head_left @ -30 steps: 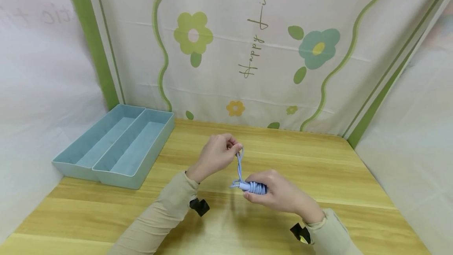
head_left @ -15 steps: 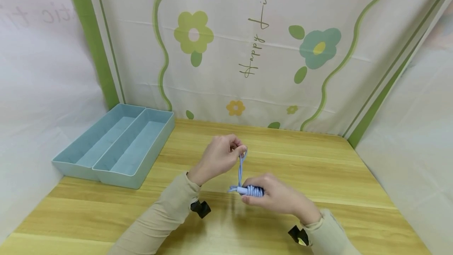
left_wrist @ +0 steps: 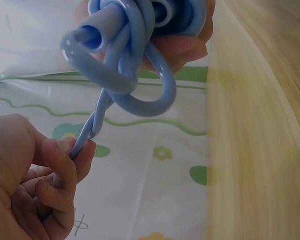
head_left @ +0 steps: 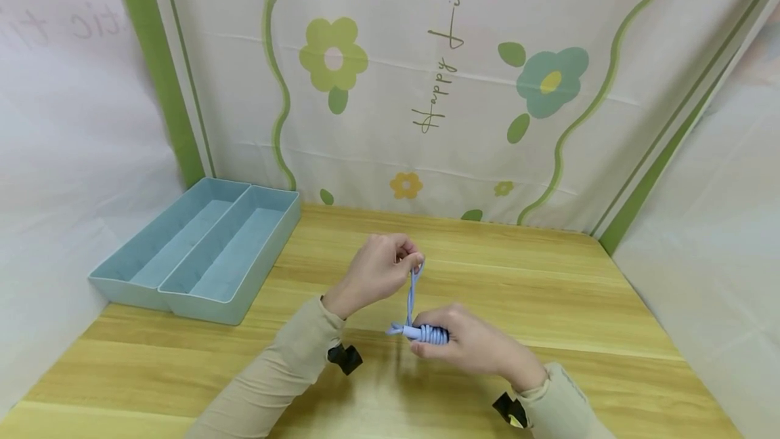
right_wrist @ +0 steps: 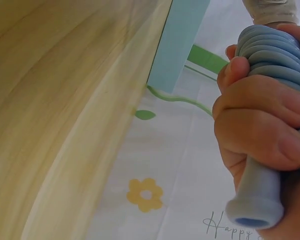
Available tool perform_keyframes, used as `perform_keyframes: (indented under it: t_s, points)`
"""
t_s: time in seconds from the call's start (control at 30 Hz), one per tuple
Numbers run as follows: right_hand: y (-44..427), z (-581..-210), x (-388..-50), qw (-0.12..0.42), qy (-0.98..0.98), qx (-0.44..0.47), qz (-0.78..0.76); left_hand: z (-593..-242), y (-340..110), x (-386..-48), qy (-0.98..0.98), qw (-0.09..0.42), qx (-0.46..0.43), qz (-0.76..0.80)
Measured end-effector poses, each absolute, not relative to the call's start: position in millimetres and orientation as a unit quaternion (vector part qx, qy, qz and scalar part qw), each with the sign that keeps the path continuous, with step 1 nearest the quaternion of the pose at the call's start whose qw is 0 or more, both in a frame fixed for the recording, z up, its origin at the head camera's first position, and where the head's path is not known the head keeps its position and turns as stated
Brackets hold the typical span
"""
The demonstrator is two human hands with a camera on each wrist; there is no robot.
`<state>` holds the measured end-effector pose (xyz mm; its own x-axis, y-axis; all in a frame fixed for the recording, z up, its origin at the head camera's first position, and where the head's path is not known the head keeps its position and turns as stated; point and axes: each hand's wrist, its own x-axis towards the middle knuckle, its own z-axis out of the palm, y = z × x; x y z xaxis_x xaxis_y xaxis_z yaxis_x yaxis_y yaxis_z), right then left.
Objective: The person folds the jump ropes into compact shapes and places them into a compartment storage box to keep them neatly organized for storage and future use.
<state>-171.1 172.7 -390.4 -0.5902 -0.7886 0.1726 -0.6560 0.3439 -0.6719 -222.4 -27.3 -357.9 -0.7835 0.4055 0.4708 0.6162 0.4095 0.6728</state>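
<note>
A light blue jump rope [head_left: 434, 335] is wound into a tight coil around its handles, held above the table. My right hand [head_left: 481, 344] grips the bundle. In the right wrist view its fingers curl around the coils and a flared handle [right_wrist: 257, 200] sticks out below them. My left hand [head_left: 378, 269] pinches a twisted loop of cord [head_left: 412, 293] between thumb and fingertips, up and away from the bundle. Close up in the left wrist view are the open handle end [left_wrist: 102, 30] and a loose bend of cord [left_wrist: 157, 100]; the right palm is mostly hidden there.
Two light blue trays [head_left: 234, 314] stand side by side at the table's left. Beneath everything lies a wood-grain table [head_left: 536, 276]. Behind it hangs a white curtain [head_left: 390, 107] with printed flowers, and pale fabric walls rise on both sides.
My right hand and the coiled bundle have shifted left and slightly down. My left hand moved a little right, then stayed nearly still, keeping its pinch on the cord loop.
</note>
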Motion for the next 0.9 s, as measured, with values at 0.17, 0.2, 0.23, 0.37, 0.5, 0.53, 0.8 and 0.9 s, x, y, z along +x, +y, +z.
perform_keyframes:
  t_s: [0.17,0.2,0.23,0.37,0.5,0.53,0.8,0.9]
  points:
    - [176.7,-387.3,-173.0,0.09,0.814,-0.433,-0.375,-357.8,-28.7,-224.0,-0.825,0.137,-0.311,-0.452]
    - [177.7,-386.3,-173.5,0.084,0.816,-0.431,-0.377,-357.7,-29.3,-224.3,-0.823,0.142,-0.312,-0.454]
    - [178.6,-385.2,-173.9,0.076,0.818,-0.428,-0.377,-357.2,-29.8,-224.6,-0.82,0.147,-0.313,-0.456]
    - [180.6,-382.7,-175.0,0.048,0.825,-0.414,-0.381,-353.7,-31.0,-224.4,-0.805,0.156,-0.334,-0.465]
    - [183.2,-381.5,-175.1,0.047,0.827,-0.372,-0.418,-348.2,-30.0,-221.2,-0.798,0.144,-0.355,-0.466]
    - [184.3,-380.8,-175.1,0.044,0.826,-0.359,-0.433,-346.8,-29.7,-219.9,-0.797,0.14,-0.357,-0.467]
    - [191.5,-369.7,-176.1,0.064,0.76,-0.256,-0.594,-339.9,-26.8,-211.8,-0.811,0.167,-0.335,-0.449]
    - [192.6,-365.9,-176.9,0.07,0.743,-0.205,-0.633,-339.0,-25.0,-209.7,-0.815,0.17,-0.312,-0.458]
